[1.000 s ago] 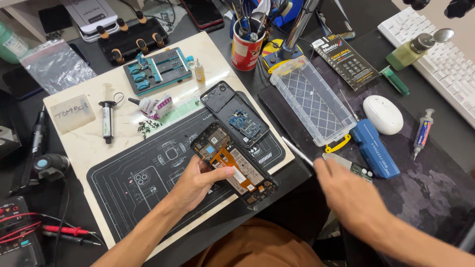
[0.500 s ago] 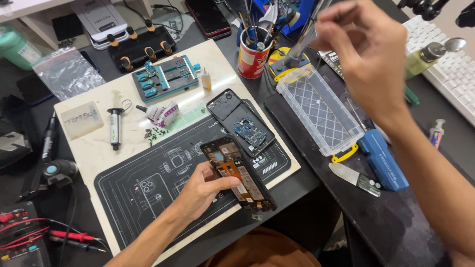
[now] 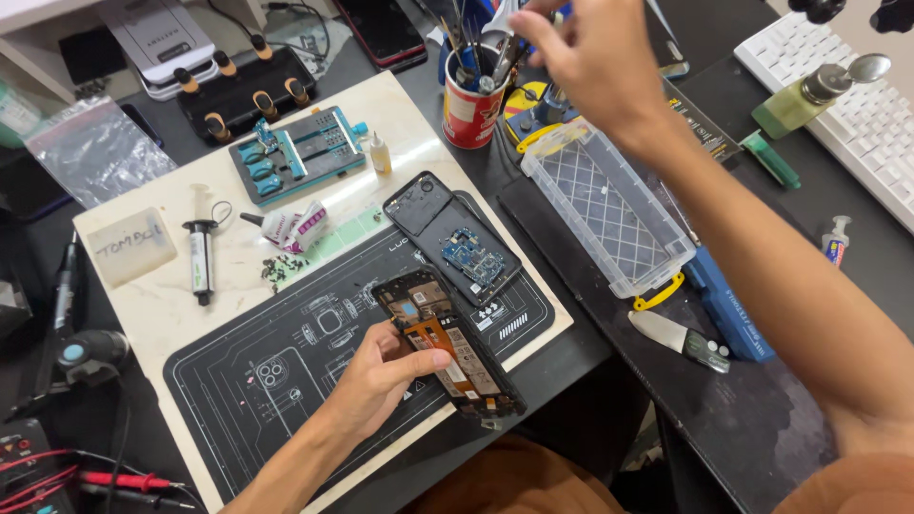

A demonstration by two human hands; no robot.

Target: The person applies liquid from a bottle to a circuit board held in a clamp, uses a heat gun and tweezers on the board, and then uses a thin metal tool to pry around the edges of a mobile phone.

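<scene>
Head view, the only one: the left hand [image 3: 381,376] rests on the dark work mat [image 3: 286,381], its fingers [image 3: 424,360] curled round the left edge of an opened phone [image 3: 447,354] with the thumb laid across the exposed orange flex and boards, pinning it flat near the front edge of the surface [image 3: 143,314]. The right hand [image 3: 590,57] is raised over the red tool cup [image 3: 473,105] at the far side; its fingers are bunched together at the tool handles, but whether they pinch one cannot be told. A separate phone back with a blue board [image 3: 452,243] lies just beyond the held phone, and a clear plastic tray [image 3: 609,205] sits to the right. Judgement: the opened phone is light, thin and rigid along its frame, yet fragile inside; ribbon cables and connectors would tear or crack under pressure. Hold should be taken at the long frame edges, not on the internals. The glass face underneath is likely slippery against the mat.
</scene>
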